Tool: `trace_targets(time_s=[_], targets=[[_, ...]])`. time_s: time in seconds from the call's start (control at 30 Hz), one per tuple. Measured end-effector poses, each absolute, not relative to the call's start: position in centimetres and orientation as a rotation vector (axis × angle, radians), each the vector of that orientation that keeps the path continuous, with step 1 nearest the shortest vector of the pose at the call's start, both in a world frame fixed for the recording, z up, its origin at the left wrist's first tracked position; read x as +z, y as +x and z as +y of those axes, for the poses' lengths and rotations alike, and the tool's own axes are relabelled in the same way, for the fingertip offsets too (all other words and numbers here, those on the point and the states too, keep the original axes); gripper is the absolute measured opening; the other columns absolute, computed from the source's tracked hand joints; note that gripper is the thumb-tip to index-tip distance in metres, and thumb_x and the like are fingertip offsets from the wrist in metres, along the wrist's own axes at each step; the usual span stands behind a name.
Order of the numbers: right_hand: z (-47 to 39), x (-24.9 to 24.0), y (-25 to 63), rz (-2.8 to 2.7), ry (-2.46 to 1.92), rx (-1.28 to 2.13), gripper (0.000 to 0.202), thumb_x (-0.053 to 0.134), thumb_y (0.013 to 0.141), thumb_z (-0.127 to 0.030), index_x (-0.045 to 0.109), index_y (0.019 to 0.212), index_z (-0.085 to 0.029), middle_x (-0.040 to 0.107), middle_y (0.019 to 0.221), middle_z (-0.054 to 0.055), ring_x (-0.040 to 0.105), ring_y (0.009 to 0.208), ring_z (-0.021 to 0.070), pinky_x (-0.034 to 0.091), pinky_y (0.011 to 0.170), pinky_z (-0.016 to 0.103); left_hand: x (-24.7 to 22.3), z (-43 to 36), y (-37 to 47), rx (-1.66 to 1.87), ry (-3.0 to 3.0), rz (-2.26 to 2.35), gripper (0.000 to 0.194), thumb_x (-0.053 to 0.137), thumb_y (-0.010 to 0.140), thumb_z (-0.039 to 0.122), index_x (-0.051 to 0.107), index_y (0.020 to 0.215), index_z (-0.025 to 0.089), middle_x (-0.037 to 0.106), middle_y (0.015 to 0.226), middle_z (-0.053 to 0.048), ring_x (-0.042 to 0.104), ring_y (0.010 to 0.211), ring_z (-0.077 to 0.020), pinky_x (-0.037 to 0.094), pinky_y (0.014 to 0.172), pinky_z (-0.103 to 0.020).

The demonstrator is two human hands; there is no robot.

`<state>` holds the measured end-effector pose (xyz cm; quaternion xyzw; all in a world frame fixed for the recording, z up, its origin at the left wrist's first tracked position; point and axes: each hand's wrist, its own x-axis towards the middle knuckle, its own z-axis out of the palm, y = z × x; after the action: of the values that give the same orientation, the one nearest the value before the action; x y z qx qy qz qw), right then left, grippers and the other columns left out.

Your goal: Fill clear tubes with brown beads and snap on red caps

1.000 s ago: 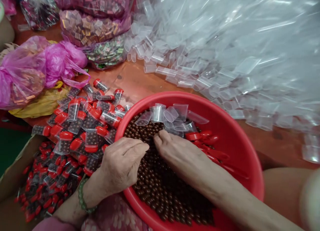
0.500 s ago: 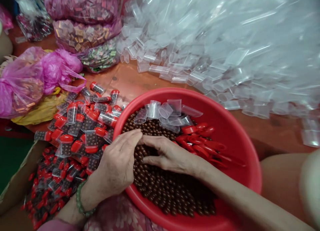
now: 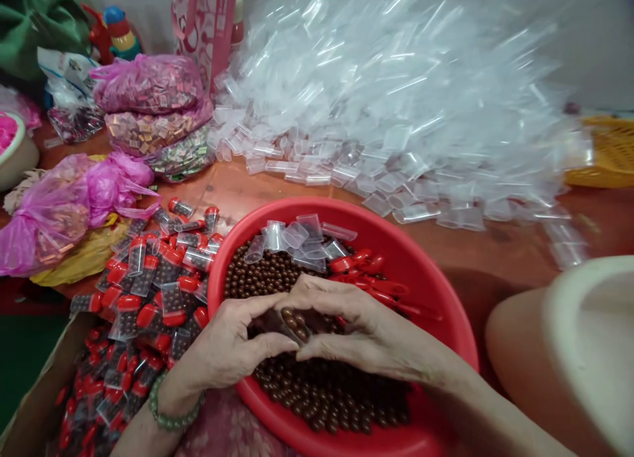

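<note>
Over the red basin [image 3: 446,298], my left hand [image 3: 232,341] is closed around a clear plastic tube [image 3: 286,328], mostly hidden by the fingers. Brown balls [image 3: 296,323] show in its open mouth, which faces up and to the right. My right hand [image 3: 361,325] curls around that mouth, its thumb tip and fingers touching the rim. Loose brown balls [image 3: 347,404] fill much of the basin beneath both hands. Empty clear tubes [image 3: 297,236] lie on the balls at the back, with red caps [image 3: 376,282] beside them on the right.
Capped tubes of brown balls [image 3: 148,292] are heaped left of the basin, some in a cardboard box [image 3: 44,371]. A large pile of clear tubes [image 3: 396,127] spreads behind. Pink bags [image 3: 153,87] sit at back left; a pale tub [image 3: 584,325] stands at right.
My right hand has turned and its fingers now curve around the tube's mouth, where the balls have come into sight. The view has tilted up and shifted right.
</note>
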<state>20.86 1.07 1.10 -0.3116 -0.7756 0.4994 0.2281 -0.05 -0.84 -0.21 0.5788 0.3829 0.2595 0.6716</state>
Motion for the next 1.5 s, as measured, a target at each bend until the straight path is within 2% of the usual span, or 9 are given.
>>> trace_targets(time_s=[0.13,0.3,0.67,0.83,1.03,1.13,1.27,1.4,1.5], targets=[[0.4,1.8,21.2,-2.118,-0.938,1.263,0.029,0.066,0.088,-0.035,0.062,0.112,-0.020,0.067,0.093,0.002,0.062,0.080,0.0125,0.049,0.073,0.022,0.0,-1.0,0.3,0.626,1.309,0.927,0.016,0.068,0.082,0.024,0.074,0.092,0.013,0.070,0.089,-0.004,0.061,0.082,-0.0155,0.047,0.080,-0.024],[0.1,1.8,20.9,-2.098,-0.831,1.101,0.017,0.065,0.089,-0.028,0.063,0.104,-0.020,0.067,0.085,0.002,0.063,0.077,0.0114,0.051,0.070,0.021,-0.2,-0.9,0.2,0.628,1.091,0.884,0.017,0.071,0.078,0.026,0.071,0.087,0.012,0.062,0.074,0.001,0.051,0.065,-0.0092,0.041,0.064,-0.020],[-1.9,1.3,22.0,-2.073,-0.942,1.051,0.006,0.060,0.091,-0.017,0.061,0.089,-0.022,0.064,0.076,0.001,0.062,0.069,0.0123,0.052,0.063,0.022,-0.4,-0.6,0.3,0.704,0.903,0.876,0.040,0.074,0.077,0.046,0.060,0.096,0.014,0.070,0.084,-0.005,0.068,0.082,-0.0169,0.052,0.083,-0.031],[-1.1,2.3,21.8,-2.094,-1.017,0.951,0.014,0.062,0.090,-0.020,0.059,0.104,-0.024,0.065,0.087,0.002,0.062,0.076,0.0135,0.051,0.067,0.023,-0.5,-0.6,0.2,0.681,0.976,0.858,0.032,0.073,0.079,0.039,0.060,0.094,0.014,0.068,0.084,-0.004,0.066,0.080,-0.0148,0.049,0.079,-0.026],[0.8,3.0,19.8,-2.273,-0.923,1.005,0.015,0.057,0.094,-0.022,0.058,0.109,-0.023,0.059,0.087,0.003,0.058,0.075,0.0137,0.047,0.066,0.024,-0.6,-1.0,-0.1,0.656,1.054,0.865,0.020,0.068,0.083,0.029,0.059,0.092,0.014,0.058,0.078,0.001,0.052,0.067,-0.0086,0.041,0.063,-0.020],[0.9,3.1,19.2,-2.285,-0.910,1.058,0.004,0.056,0.095,-0.024,0.058,0.094,-0.021,0.056,0.083,0.002,0.054,0.072,0.0126,0.044,0.063,0.024,-0.5,-1.0,-0.2,0.648,1.089,0.878,0.015,0.066,0.083,0.026,0.060,0.091,0.014,0.056,0.076,0.002,0.049,0.064,-0.0077,0.039,0.060,-0.019],[0.3,3.4,19.8,-2.217,-0.910,1.055,0.021,0.053,0.096,-0.027,0.054,0.076,-0.020,0.053,0.073,0.000,0.051,0.064,0.0106,0.042,0.057,0.022,-0.6,-0.5,0.1,0.679,1.060,0.888,0.014,0.066,0.082,0.021,0.060,0.093,0.015,0.062,0.079,0.000,0.058,0.071,-0.0096,0.046,0.066,-0.019],[-0.5,2.4,23.1,-2.202,-1.135,1.052,0.016,0.062,0.090,-0.038,0.063,0.093,-0.022,0.064,0.081,0.001,0.060,0.071,0.0140,0.049,0.063,0.025,-0.7,-0.6,0.1,0.761,0.986,0.883,0.018,0.067,0.084,0.024,0.060,0.097,0.015,0.072,0.091,-0.006,0.069,0.089,-0.0167,0.054,0.083,-0.028],[-0.9,0.7,25.6,-2.248,-1.440,0.896,0.022,0.059,0.092,-0.039,0.063,0.106,-0.023,0.067,0.095,0.004,0.065,0.084,0.0183,0.052,0.074,0.029,-0.1,-1.2,-0.3,0.825,1.014,0.833,0.017,0.067,0.085,0.021,0.064,0.101,0.017,0.074,0.094,-0.006,0.072,0.089,-0.0178,0.056,0.083,-0.029]])
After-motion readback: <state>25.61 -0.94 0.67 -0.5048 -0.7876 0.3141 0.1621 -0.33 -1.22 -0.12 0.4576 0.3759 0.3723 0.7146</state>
